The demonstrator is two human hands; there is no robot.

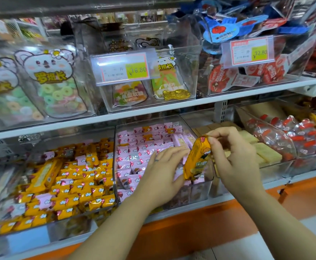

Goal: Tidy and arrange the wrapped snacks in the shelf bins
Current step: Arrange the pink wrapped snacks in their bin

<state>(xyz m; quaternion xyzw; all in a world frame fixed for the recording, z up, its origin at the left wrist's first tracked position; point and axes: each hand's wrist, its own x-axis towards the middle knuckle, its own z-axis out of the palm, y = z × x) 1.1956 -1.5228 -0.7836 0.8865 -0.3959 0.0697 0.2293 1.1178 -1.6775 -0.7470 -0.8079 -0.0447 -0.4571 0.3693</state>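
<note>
My right hand [234,156] pinches the top end of an orange wrapped snack [195,158], which hangs upright over the right edge of the clear bin of pink wrapped snacks [134,152]. My left hand [162,171] lies inside that pink bin, its straight fingers resting on the pink packs beside the orange snack's left side. To the left stands a clear bin of orange wrapped snacks [74,177] with a few pink ones mixed in and a long orange pack [44,173] lying across it.
Right of the pink bin sits a bin of pale wafer bars [262,149], then a bin of red-and-clear candies [294,137]. The shelf above holds clear bins of gummy bags [54,87], price tags [123,66] and blue-red packs [238,30]. An orange ledge [200,222] runs below.
</note>
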